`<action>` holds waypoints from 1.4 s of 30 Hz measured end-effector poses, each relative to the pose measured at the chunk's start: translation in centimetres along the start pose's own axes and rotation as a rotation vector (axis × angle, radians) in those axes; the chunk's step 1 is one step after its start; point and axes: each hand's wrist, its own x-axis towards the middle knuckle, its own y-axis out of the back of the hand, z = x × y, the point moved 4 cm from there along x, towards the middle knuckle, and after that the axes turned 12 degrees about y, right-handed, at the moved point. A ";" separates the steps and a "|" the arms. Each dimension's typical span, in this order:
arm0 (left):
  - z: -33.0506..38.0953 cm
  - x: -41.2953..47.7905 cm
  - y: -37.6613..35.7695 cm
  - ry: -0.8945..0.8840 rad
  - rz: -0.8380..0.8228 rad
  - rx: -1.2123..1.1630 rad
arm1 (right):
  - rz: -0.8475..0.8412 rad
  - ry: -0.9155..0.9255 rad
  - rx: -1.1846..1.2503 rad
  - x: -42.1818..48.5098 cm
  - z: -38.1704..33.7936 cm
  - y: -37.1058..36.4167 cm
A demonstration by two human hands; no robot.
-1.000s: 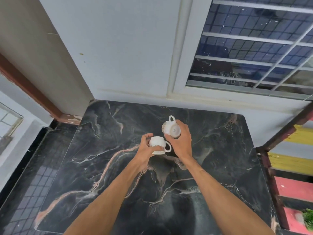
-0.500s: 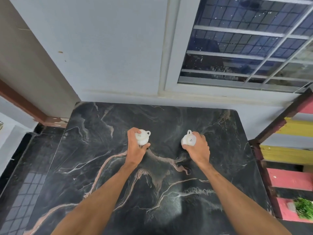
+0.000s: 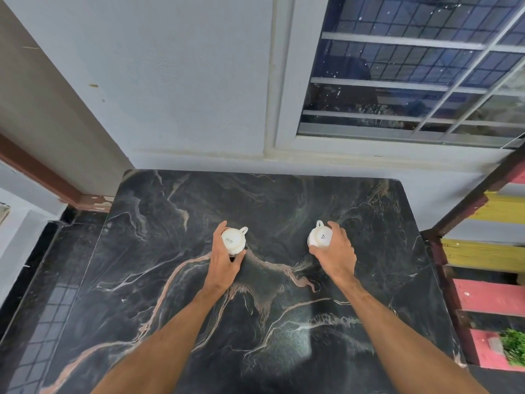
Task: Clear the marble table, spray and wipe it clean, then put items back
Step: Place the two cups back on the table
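Observation:
The black marble table (image 3: 284, 322) with pink and white veins fills the lower view. My left hand (image 3: 225, 264) grips a small white cup (image 3: 233, 240), turned upside down with its base up and handle pointing right. My right hand (image 3: 335, 255) grips a second white cup (image 3: 320, 236), also base up, handle pointing away at the upper left. Both cups are low over the middle of the table; whether their rims touch the marble is hidden by my fingers.
A grey wall and a barred window (image 3: 412, 81) stand behind the table. Painted yellow and red steps (image 3: 488, 280) rise at the right, with a green plant (image 3: 514, 346) on a low step. Dark tiled floor (image 3: 42, 322) lies to the left.
My hands held the two cups close together a second ago. They have moved apart, left cup to the left and right cup to the right, both turned base up and lowered toward the marble.

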 end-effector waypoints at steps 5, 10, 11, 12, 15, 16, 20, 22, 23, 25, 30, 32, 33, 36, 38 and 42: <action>-0.1 1.2 0.9 0.112 0.153 -0.038 | 0.041 -0.020 0.017 0.0 0.5 0.0; 0.3 2.0 1.2 0.106 0.218 0.027 | 0.060 -0.002 0.057 0.0 0.8 -0.3; 0.4 2.0 1.2 0.111 0.225 0.037 | 0.060 0.004 0.071 -0.1 0.9 -0.4; 0.4 2.1 1.1 0.119 0.230 0.047 | 0.059 0.006 0.088 -0.1 1.0 -0.5; 0.4 2.1 0.9 0.144 0.235 0.067 | 0.053 0.018 0.136 -0.1 1.1 -0.9; 0.4 2.1 0.8 0.148 0.233 0.073 | 0.050 0.024 0.147 -0.1 1.1 -1.0; 0.4 1.8 0.9 0.142 0.238 0.112 | 0.060 0.036 0.181 0.1 0.8 -1.2; 0.5 1.8 1.0 0.138 0.246 0.124 | 0.067 0.035 0.186 0.3 0.7 -1.3; 0.6 1.9 1.0 0.139 0.251 0.126 | 0.069 0.039 0.186 0.5 0.6 -1.3; 0.7 2.0 0.9 0.148 0.262 0.124 | 0.071 0.045 0.181 0.7 0.6 -1.3; 0.9 2.3 0.9 0.118 0.243 0.121 | 0.038 0.045 0.152 0.9 0.7 -1.2; 0.8 2.8 1.4 0.108 0.196 0.122 | 0.011 0.055 0.131 1.1 0.8 -1.0; 0.7 3.1 1.8 0.126 0.176 0.135 | 0.001 0.057 0.124 1.1 0.8 -0.9; 0.3 3.3 2.6 0.198 0.175 0.168 | 0.003 0.046 0.126 1.2 0.7 -0.7; 0.2 2.8 2.3 0.230 0.181 0.122 | 0.013 0.035 0.125 1.0 0.5 -0.8; 0.5 2.5 1.3 0.244 0.248 0.058 | 0.027 0.023 0.134 0.8 0.4 -0.8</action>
